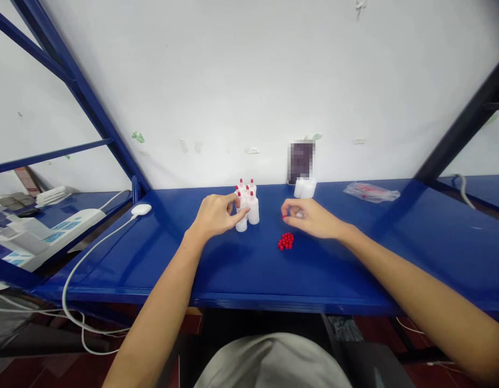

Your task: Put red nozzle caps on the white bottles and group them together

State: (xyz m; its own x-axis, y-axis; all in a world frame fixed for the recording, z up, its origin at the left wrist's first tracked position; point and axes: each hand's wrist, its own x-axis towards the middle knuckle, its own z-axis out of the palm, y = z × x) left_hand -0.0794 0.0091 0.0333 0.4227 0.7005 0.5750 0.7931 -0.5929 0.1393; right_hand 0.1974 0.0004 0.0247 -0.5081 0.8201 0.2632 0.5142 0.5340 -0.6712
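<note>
Several white bottles with red caps [253, 210] stand grouped on the blue table, left of its middle. My left hand [219, 215] is at the group's left side, thumb and forefinger curved apart around the front bottle's upper part; whether they touch it is unclear. Right of the group, my right hand [308, 216] pinches a small red cap between thumb and fingertips, with something white partly hidden under the fingers. Just below this hand lies a small cluster of red caps [286, 241]. Behind it stand several white bottles [305, 188], with no red caps visible on them.
Against the wall leans a dark, blurred-out panel [301, 160]. A clear plastic bag with red contents [372, 192] lies at the back right. On the left are a white puck with a cable [141, 209] and a power strip [57, 237]. Blue frame posts rise at left.
</note>
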